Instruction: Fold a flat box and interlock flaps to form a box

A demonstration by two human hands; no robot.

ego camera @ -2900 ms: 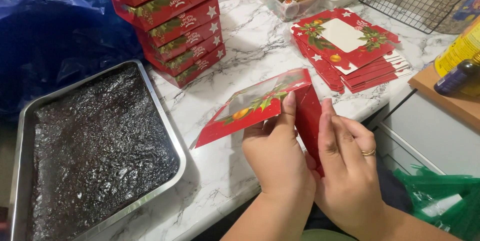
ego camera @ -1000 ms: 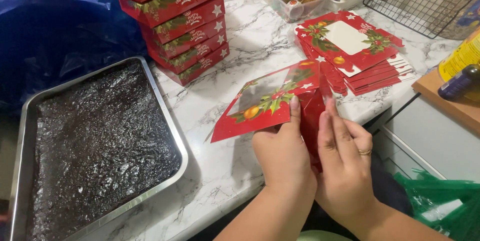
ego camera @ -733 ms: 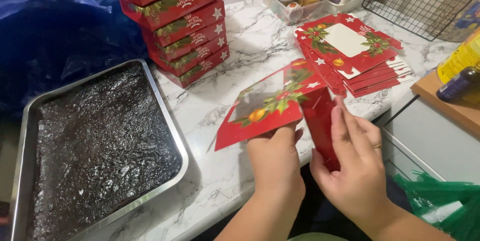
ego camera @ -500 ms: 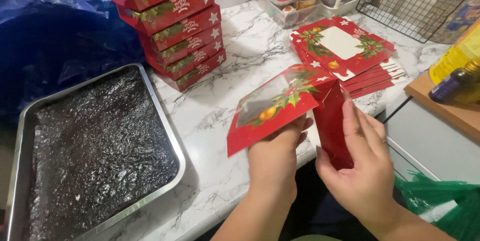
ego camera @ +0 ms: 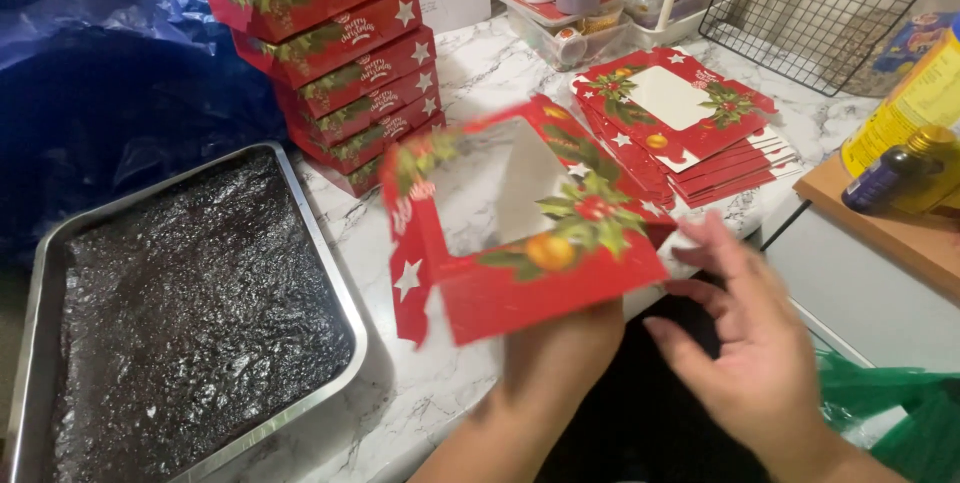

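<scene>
White marble-look countertop [ego camera: 470, 73] is pretty crowded, honestly. Six red cardboard gift boxes with holly print, already folded up [ego camera: 340, 53], sit stacked at the back, and a pile of flat red box blanks with clear windows [ego camera: 690, 128] waits to the right of them, so I'd guess the job is somewhere in the middle, with plenty of flats left to go. The one in hand is a red windowed box blank with star and holly print [ego camera: 520, 223], half popped open and held up over the front edge of the counter. Left hand [ego camera: 560, 363] is underneath it, fingers hidden behind the card, so it looks clamped on the bottom edge. Right hand [ego camera: 750, 343] hangs beside it, fingers spread, not touching anything.

Room-wise: a metal baking tray full of dark brownie slab [ego camera: 190, 323] takes up the left, close to the box, and a black wire rack [ego camera: 830, 3] fills the back right corner. Free counter is basically the strip between tray and flats.
</scene>
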